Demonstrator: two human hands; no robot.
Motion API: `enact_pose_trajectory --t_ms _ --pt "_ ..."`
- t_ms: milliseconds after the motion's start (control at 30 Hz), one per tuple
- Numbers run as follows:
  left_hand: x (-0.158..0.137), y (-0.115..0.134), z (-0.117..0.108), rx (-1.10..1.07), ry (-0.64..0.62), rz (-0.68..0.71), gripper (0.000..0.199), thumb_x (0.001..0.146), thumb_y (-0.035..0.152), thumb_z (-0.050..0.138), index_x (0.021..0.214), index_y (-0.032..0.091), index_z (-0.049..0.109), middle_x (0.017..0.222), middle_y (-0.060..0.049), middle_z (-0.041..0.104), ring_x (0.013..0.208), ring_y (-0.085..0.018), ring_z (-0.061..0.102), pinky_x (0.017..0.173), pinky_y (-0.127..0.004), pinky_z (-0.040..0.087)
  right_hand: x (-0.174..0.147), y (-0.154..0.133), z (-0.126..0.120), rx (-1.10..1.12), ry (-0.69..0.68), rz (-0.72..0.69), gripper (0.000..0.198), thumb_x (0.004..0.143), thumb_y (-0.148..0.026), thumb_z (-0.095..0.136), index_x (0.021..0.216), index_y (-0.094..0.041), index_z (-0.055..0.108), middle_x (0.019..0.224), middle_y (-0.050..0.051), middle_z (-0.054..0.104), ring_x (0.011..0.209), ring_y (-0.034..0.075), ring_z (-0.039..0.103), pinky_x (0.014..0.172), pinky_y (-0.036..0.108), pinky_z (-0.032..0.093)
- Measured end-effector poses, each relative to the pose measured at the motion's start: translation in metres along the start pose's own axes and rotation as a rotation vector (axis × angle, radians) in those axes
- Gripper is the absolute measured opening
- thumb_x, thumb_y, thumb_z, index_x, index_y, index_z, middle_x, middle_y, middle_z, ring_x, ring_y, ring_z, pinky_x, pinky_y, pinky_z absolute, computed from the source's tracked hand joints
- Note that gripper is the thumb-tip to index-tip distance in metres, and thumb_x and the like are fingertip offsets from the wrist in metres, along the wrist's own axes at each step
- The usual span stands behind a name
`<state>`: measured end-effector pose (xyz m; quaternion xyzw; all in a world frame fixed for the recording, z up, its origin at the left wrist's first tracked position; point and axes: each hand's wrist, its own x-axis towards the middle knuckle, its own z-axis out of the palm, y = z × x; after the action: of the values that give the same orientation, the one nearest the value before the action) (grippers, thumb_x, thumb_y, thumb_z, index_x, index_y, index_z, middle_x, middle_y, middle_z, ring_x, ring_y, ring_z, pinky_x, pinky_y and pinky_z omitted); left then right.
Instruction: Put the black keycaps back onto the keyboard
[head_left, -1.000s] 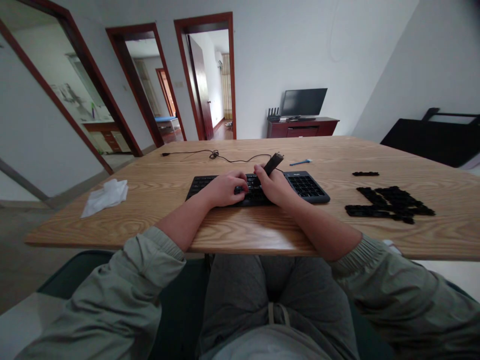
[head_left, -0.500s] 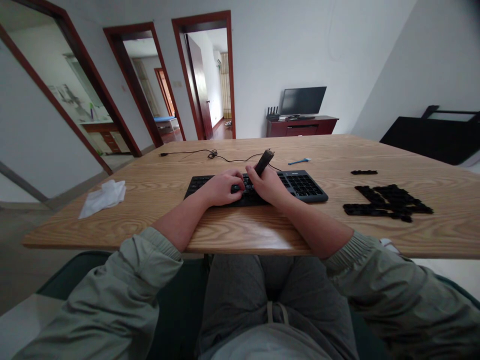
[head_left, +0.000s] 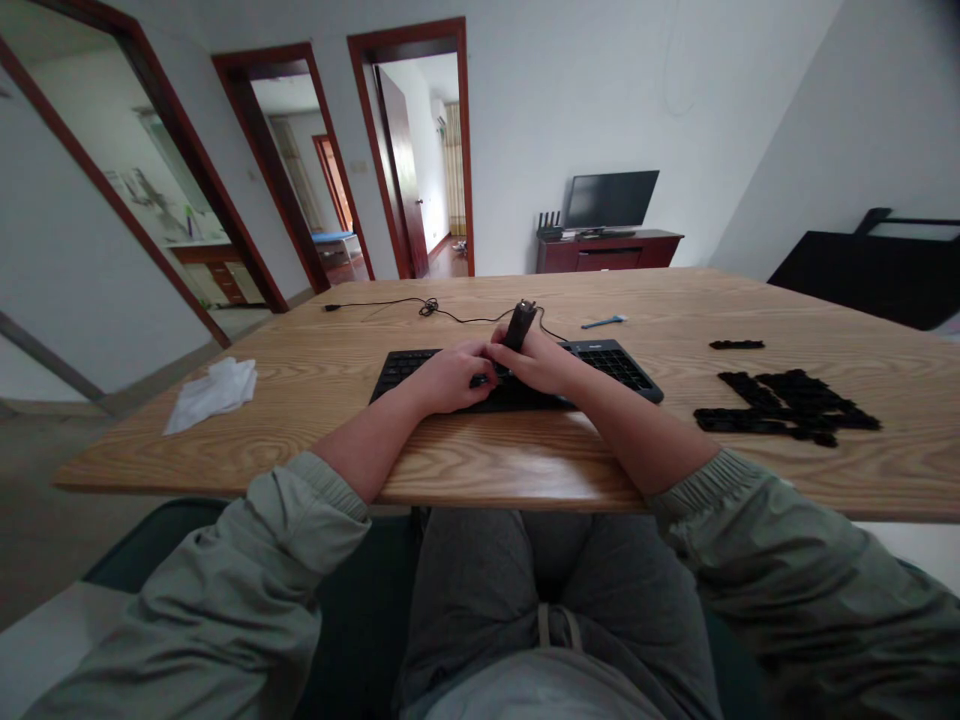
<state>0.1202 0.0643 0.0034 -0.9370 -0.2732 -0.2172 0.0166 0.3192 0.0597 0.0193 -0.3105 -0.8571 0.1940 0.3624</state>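
Note:
A black keyboard (head_left: 401, 370) lies on the wooden table in front of me; its right part shows a bare grid with keycaps off. My right hand (head_left: 546, 362) is closed round a thick dark hand tool (head_left: 520, 325), held upright with two small prongs at its top end. The tool's lower end is hidden behind my fingers. My left hand (head_left: 457, 378) rests over the keyboard's middle, fingers curled in a pinch beside the right hand. What those fingers pinch, if anything, is hidden.
Black keycaps (head_left: 799, 390) lie in a heap at right, with a short row (head_left: 737, 344) behind them. A small blue brush (head_left: 604, 321) lies beyond the keyboard. A black cable (head_left: 427, 307) crosses the far left. White tissue (head_left: 214, 393) sits near the left edge.
The tool in my right hand has moved slightly left and stands more upright. My left hand has come closer, its fingers now meeting the right hand. The view has shifted slightly.

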Motion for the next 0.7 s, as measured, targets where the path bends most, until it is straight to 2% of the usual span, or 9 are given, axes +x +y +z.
enact_pose_trajectory --t_ms 100,233,333,400,533,600,700 --pt "0.000 0.001 0.001 0.013 0.001 -0.009 0.013 0.082 0.020 0.062 0.085 0.018 0.075 0.106 -0.008 0.069 0.103 -0.022 0.064 0.095 -0.032 0.052 0.004 0.000 0.000 0.000 -0.067 0.024 0.017 0.092 -0.034 0.051 0.084 -0.020 0.058 0.076 0.004 0.063 0.069 0.017 0.057 0.069 0.032 0.047" --pt "0.000 0.004 0.002 0.010 0.008 0.014 0.015 0.086 0.020 0.059 0.086 0.019 0.074 0.107 -0.006 0.068 0.102 -0.019 0.064 0.092 -0.030 0.051 0.002 0.005 -0.008 0.091 -0.150 0.170 0.021 0.090 -0.039 0.054 0.082 -0.020 0.058 0.070 0.002 0.063 0.057 0.016 0.056 0.055 0.030 0.045" --pt "0.000 0.006 0.004 0.029 -0.007 0.008 0.016 0.089 0.024 0.058 0.087 0.018 0.073 0.105 -0.007 0.068 0.097 -0.019 0.064 0.088 -0.030 0.051 -0.001 0.010 -0.012 0.158 -0.171 0.231 0.015 0.084 -0.034 0.060 0.080 -0.021 0.059 0.067 0.001 0.062 0.056 0.016 0.056 0.052 0.029 0.043" --pt "0.001 0.007 0.005 0.042 -0.016 -0.009 0.016 0.089 0.025 0.058 0.088 0.018 0.072 0.103 -0.007 0.068 0.094 -0.020 0.065 0.087 -0.031 0.051 -0.001 0.012 -0.010 0.169 -0.088 0.204 0.007 0.078 -0.026 0.063 0.076 -0.020 0.059 0.065 0.000 0.060 0.059 0.015 0.054 0.056 0.028 0.042" --pt "0.003 0.010 0.003 0.035 -0.007 -0.040 0.010 0.084 0.021 0.060 0.083 0.018 0.069 0.101 -0.007 0.068 0.094 -0.020 0.064 0.086 -0.031 0.050 0.002 0.011 0.014 0.282 0.212 0.175 0.006 0.070 -0.020 0.056 0.064 -0.020 0.054 0.061 -0.002 0.053 0.063 0.014 0.048 0.060 0.028 0.041" --pt "0.003 0.011 0.001 0.028 0.004 -0.087 0.004 0.079 0.020 0.063 0.080 0.017 0.066 0.095 -0.006 0.068 0.087 -0.019 0.063 0.078 -0.030 0.049 0.006 0.010 0.029 0.414 0.334 0.230 0.006 0.068 -0.021 0.052 0.062 -0.021 0.050 0.058 -0.003 0.050 0.060 0.014 0.047 0.058 0.027 0.040" --pt "0.003 0.008 -0.002 0.010 0.035 -0.178 0.007 0.076 0.022 0.064 0.080 0.017 0.062 0.081 -0.004 0.065 0.072 -0.017 0.059 0.067 -0.030 0.046 0.014 0.009 0.046 0.553 0.462 0.262 0.005 0.065 -0.022 0.051 0.063 -0.022 0.047 0.056 -0.004 0.047 0.057 0.013 0.044 0.055 0.027 0.039"
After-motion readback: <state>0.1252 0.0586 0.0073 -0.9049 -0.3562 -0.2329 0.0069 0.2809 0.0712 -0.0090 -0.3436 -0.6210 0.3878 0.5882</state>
